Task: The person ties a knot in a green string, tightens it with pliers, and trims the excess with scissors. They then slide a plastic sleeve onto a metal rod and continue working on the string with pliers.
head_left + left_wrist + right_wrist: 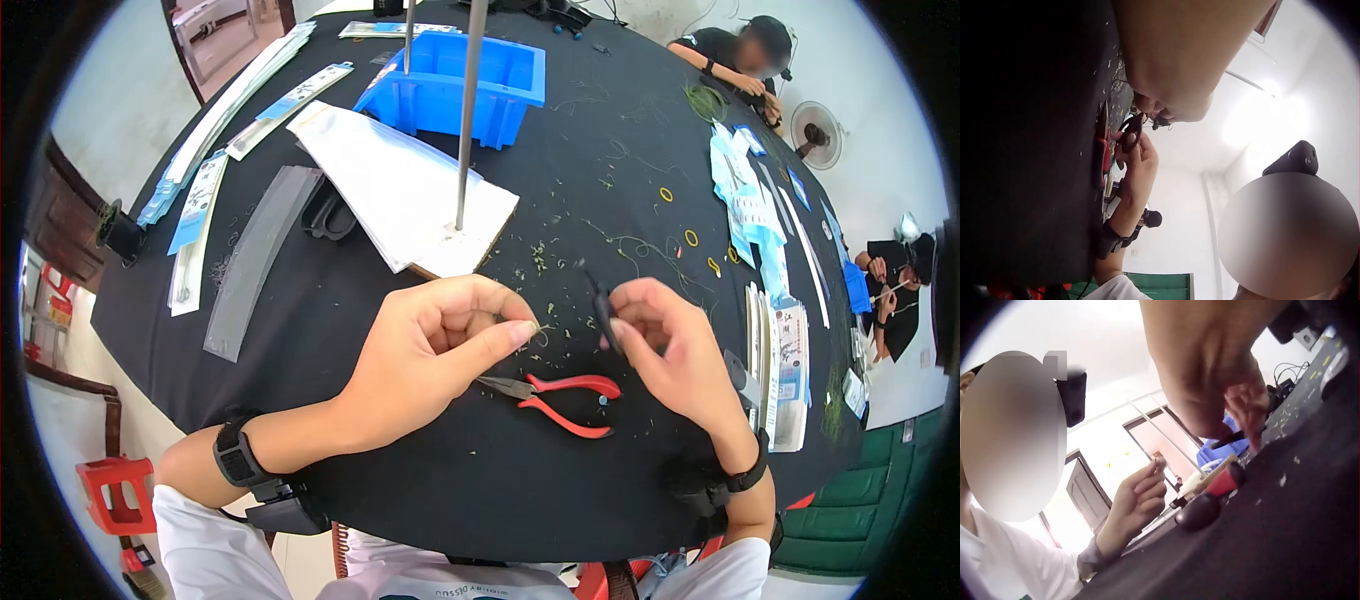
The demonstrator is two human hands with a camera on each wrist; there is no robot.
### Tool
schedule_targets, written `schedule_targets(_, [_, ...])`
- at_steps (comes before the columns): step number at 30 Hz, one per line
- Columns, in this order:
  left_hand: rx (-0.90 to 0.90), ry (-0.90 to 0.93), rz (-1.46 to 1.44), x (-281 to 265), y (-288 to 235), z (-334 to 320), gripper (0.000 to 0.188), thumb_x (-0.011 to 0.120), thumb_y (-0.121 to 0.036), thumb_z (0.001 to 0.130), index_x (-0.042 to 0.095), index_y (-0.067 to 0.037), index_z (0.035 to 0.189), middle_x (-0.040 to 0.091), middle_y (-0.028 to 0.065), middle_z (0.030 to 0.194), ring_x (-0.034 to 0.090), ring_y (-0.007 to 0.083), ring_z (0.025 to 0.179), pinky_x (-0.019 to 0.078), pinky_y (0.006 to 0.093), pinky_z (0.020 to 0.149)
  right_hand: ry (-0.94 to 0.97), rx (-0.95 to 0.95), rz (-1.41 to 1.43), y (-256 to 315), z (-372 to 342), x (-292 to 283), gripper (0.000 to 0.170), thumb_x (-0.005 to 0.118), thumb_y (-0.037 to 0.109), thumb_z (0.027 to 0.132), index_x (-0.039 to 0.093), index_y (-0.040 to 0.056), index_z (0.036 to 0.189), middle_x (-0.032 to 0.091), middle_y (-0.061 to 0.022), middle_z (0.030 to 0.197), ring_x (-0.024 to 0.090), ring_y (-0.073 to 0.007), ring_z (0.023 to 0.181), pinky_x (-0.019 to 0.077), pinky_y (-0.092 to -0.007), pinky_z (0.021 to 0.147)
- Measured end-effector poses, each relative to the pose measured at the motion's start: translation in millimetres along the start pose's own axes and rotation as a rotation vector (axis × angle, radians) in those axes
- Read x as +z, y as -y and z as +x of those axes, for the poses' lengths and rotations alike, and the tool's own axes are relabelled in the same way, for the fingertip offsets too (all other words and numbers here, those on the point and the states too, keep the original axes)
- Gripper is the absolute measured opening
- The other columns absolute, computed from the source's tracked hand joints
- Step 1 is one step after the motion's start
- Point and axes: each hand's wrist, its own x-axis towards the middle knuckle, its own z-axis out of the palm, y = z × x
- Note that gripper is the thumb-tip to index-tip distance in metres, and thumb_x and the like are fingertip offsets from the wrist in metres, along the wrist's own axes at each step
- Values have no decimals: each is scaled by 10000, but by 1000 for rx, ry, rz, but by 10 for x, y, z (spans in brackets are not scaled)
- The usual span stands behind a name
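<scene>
My left hand (pixel 430 345), over the middle of the table, pinches a piece of thin line (pixel 543 335) between thumb and forefinger; a small loop of it shows at the fingertips. To its right, my right hand (pixel 675 345) holds small black scissors (pixel 603 312), blurred in the head view. In the left wrist view a dark loop handle (pixel 1130 132) shows at the right hand's fingers. Red-handled needle-nose pliers (pixel 575 383) lie on the cloth just below and between the hands. Scraps of green line (pixel 540 258) are scattered beyond the fingertips.
A metal rod (pixel 468 130) rises from a white-covered board (pixel 400 190) ahead, near a blue bin (pixel 510 95). Long packets (pixel 200 215) lie at left, more packets (pixel 790 360) at right. Yellow rings (pixel 691 238) dot the black cloth. Another person (pixel 740 65) sits across.
</scene>
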Motion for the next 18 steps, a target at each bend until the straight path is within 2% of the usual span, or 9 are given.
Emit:
schedule_targets(2, [-4,-9,-46,-8,-50,-3,132,603,-88,872,583,12,955,478,-44,596,340,-2,447,215,182,384,181,83,270,10,-44,-50,171,632,50,816,586,7,975,614,-9,800,509,-11,634,416,-189,531])
schedule_targets(3, [-9,-9,-60,-8,-86,-10,130,600,-84,873,580,15,954,482,-39,600,339,-1,444,217,182,381,198,96,444,39,-77,-9,167,626,47,816,585,-1,970,601,-6,789,523,-38,642,426,-188,554])
schedule_targets(5, [-8,-8,-92,-16,-119,-28,126,596,-78,873,574,19,951,492,-30,611,340,1,440,221,183,377,335,127,571,81,-100,-27,178,612,45,824,568,-12,986,578,-1,801,524,-55,677,428,-198,588])
schedule_targets(6, [1,-7,-109,-24,-127,-32,124,595,-75,873,572,20,949,498,-25,618,341,1,438,223,184,376,436,225,786,118,-92,-60,223,628,64,809,552,-5,1006,561,-3,823,518,-68,696,418,-203,608])
schedule_targets(9, [10,-12,-122,-28,-149,-43,112,593,-66,871,567,19,940,513,-15,632,345,2,436,225,183,375,556,117,701,145,-112,-65,290,673,105,773,544,4,1012,545,-8,836,502,-66,713,394,-194,612])
schedule_targets(11, [13,-17,-112,-31,-162,-48,105,594,-61,869,565,16,933,521,-11,638,348,3,435,226,182,376,612,108,660,88,-154,-22,336,712,117,717,552,7,992,512,22,730,444,-49,612,350,-184,556])
schedule_targets(18, [1,-6,-99,-34,-147,-40,98,601,-56,861,561,16,915,520,-7,628,349,5,431,222,181,376,546,-3,573,72,-164,68,310,704,71,708,552,-1,969,492,10,651,412,-55,543,345,-198,510])
